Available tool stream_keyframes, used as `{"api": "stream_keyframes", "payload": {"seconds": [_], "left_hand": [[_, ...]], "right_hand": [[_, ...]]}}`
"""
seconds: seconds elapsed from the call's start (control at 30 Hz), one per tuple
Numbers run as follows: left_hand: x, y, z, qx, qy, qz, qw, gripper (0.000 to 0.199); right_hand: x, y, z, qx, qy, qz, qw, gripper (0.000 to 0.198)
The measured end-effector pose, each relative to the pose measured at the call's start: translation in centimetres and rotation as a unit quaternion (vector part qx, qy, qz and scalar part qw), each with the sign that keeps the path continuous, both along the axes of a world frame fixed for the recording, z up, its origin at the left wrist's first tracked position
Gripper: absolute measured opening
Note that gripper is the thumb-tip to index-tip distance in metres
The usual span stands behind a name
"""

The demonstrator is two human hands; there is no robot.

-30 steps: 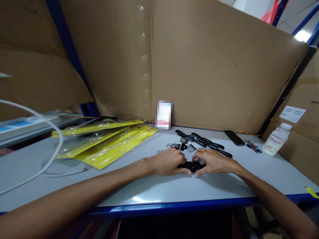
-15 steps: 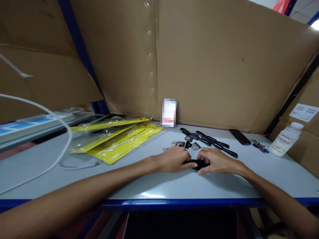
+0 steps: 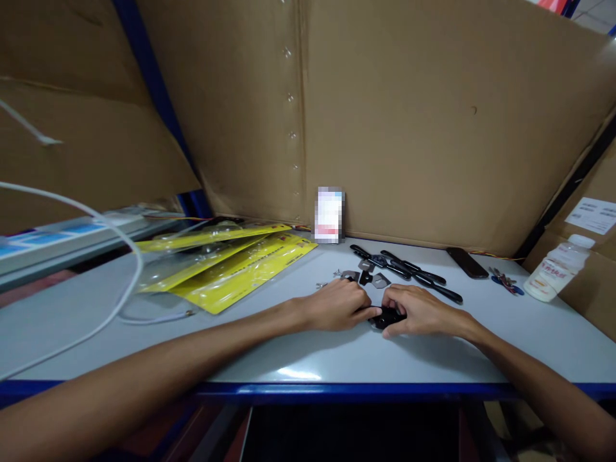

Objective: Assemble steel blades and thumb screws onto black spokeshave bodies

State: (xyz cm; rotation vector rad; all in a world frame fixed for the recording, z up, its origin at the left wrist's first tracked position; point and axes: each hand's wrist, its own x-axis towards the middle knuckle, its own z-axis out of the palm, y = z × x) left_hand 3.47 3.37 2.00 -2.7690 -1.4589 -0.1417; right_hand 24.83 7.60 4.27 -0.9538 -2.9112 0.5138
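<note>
Both hands are closed around a black spokeshave (image 3: 389, 317) held low over the table near its front edge. My left hand (image 3: 341, 304) grips its left handle, which is mostly hidden by the fingers, with the thumb stretched along it. My right hand (image 3: 419, 310) pinches the middle and right side between thumb and bent fingers. Just beyond the hands lie grey metal blades (image 3: 381, 280) and a small black plate (image 3: 366, 277). Small screws (image 3: 321, 285) lie left of these, close to my left hand. Farther back, more black spokeshaves (image 3: 380, 260) lie crossed over one another.
Yellow-backed clear blister packs (image 3: 250, 273) are piled at left, beside a white cable (image 3: 137, 269). A lit phone (image 3: 330, 215) leans on the cardboard wall (image 3: 409, 128). At right are a dark phone (image 3: 466, 262), keys (image 3: 504, 280) and a plastic bottle (image 3: 558, 268).
The spokeshave has turned slightly in my fingers, showing more of its middle part. Both hands keep their hold. The camera view has shifted a little.
</note>
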Motion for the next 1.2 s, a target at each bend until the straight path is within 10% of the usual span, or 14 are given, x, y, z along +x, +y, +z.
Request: {"api": "stream_keyframes", "payload": {"seconds": [1.2], "left_hand": [[-0.70, 0.43, -0.28, 0.004, -0.013, -0.036, 0.999, 0.045]], "right_hand": [[-0.18, 0.29, -0.45, -0.066, 0.042, -0.007, 0.997, 0.030]]}}
